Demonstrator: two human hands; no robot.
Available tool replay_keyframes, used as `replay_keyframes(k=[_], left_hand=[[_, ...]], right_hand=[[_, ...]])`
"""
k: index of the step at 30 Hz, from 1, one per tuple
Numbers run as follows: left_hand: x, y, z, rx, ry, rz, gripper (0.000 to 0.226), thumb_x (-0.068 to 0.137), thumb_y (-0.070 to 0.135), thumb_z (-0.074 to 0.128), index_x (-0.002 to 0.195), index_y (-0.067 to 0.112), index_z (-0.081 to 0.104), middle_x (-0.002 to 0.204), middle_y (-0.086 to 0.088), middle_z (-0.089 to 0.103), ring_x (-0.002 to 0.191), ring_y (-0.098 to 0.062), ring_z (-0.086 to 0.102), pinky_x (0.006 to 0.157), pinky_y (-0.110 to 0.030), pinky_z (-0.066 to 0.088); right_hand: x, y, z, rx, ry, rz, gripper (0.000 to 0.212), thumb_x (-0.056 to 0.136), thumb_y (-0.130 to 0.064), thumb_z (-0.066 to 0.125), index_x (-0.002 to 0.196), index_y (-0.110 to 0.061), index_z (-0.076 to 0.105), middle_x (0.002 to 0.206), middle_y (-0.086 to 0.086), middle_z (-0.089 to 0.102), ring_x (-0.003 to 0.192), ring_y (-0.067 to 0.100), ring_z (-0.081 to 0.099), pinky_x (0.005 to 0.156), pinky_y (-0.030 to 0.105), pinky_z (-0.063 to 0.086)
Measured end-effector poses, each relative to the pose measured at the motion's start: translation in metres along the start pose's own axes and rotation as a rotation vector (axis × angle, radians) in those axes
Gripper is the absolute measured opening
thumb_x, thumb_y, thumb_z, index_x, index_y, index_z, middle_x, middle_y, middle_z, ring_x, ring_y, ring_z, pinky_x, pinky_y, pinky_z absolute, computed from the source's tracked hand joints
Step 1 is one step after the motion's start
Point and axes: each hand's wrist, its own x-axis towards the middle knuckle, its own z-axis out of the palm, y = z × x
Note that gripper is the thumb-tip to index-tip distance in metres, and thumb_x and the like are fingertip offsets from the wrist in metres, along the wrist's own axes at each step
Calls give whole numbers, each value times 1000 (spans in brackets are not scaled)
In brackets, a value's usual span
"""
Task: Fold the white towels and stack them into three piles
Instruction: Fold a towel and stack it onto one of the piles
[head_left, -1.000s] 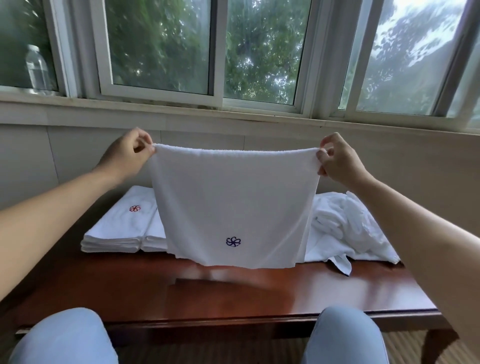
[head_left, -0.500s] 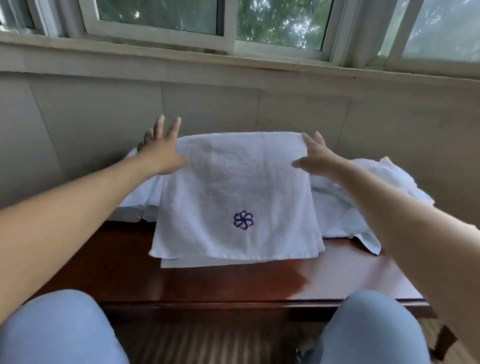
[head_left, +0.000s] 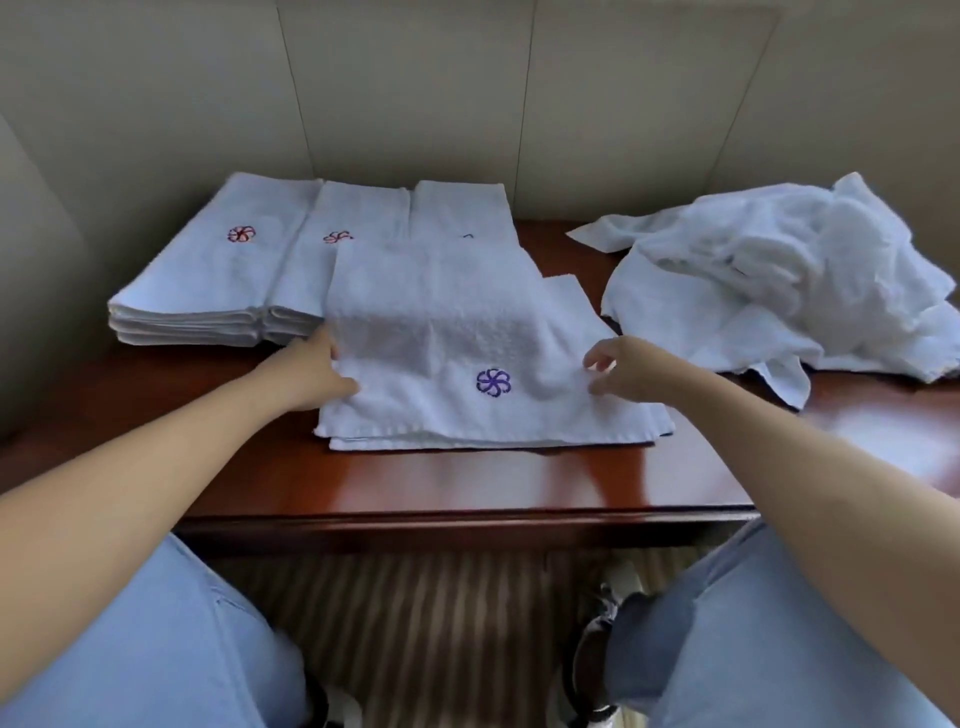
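A white towel with a purple flower (head_left: 467, 358) lies folded in half on the brown table (head_left: 467, 483), its far part resting over the folded piles. My left hand (head_left: 311, 371) holds its left edge, thumb on top and fingertips hidden at the edge. My right hand (head_left: 621, 371) hovers at the right edge with thumb and fingers loosely curled and apart. Three folded piles (head_left: 208, 270) sit side by side at the back left. A heap of unfolded white towels (head_left: 779, 280) lies at the back right.
A tiled wall (head_left: 467, 93) rises right behind the table. The table's front edge (head_left: 467, 519) runs above my knees in light blue jeans (head_left: 145, 649). Striped flooring and a shoe (head_left: 592, 654) show below.
The towel went from held up in the air to lying on the table, folded in half. My hands slid from its far corners to its side edges, and the view tilted down.
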Motion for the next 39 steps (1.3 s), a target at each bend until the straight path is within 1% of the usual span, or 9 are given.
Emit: replay_keyframes(k=[3,6,8,14,19,23,27,31,39], left_hand=[[-4,0,4,-118,-45,-102,71,85,42,79,135,7,45,109,-7,63,86,-22,59,60,-30,44],[-4,2,9,-235,-110,-145,28,86,34,79,95,11,66,68,2,68,61,-13,57,51,-23,42],[-7,2,6,-253,-125,-160,32,86,33,80,70,17,58,43,10,56,42,-6,48,44,-20,35],[-18,-3,-16,-388,-292,-163,20,93,27,74,109,16,71,108,2,72,105,-17,65,78,-28,50],[-28,-15,-36,-712,-360,-98,16,92,18,74,107,12,74,100,-4,76,78,-10,66,70,-24,55],[-37,-7,-13,-490,-370,-87,13,93,20,74,106,21,76,101,2,79,96,-17,70,75,-27,58],[-39,-2,-10,-433,-405,-91,20,91,22,77,110,26,72,98,8,79,99,-15,73,75,-26,59],[-42,-3,-10,-378,-381,-88,18,90,23,77,108,23,73,103,4,77,97,-14,73,71,-23,59],[-50,11,3,-388,-297,-25,31,82,6,78,112,11,71,115,-11,70,102,-20,68,73,-24,59]], right_hand=[[-8,6,-2,-27,45,198,55,87,-38,78,128,-10,55,125,12,58,106,30,62,88,39,55],[-18,9,-2,98,-6,360,59,84,-41,81,116,-2,49,102,15,65,77,27,64,67,37,56],[-22,11,-1,160,-45,385,57,83,-40,82,112,-1,54,99,17,68,73,27,60,65,34,49],[-37,21,-11,381,-178,365,31,87,-24,79,102,-3,62,82,10,55,65,21,52,62,27,49],[-38,51,-31,632,105,216,18,89,-20,76,93,-5,66,81,12,59,65,18,52,57,25,46],[-40,64,-11,467,-54,272,23,87,-20,79,86,-3,63,75,11,63,61,19,60,53,24,51],[-36,65,-7,459,-44,268,16,86,-19,81,87,-8,69,67,5,67,58,17,65,66,31,60],[-41,65,-7,517,-166,273,12,87,-14,78,92,-7,71,86,10,74,70,17,72,69,31,62],[-43,52,-5,480,-152,307,12,83,-5,76,79,-11,66,80,3,58,70,15,55,66,29,62]])
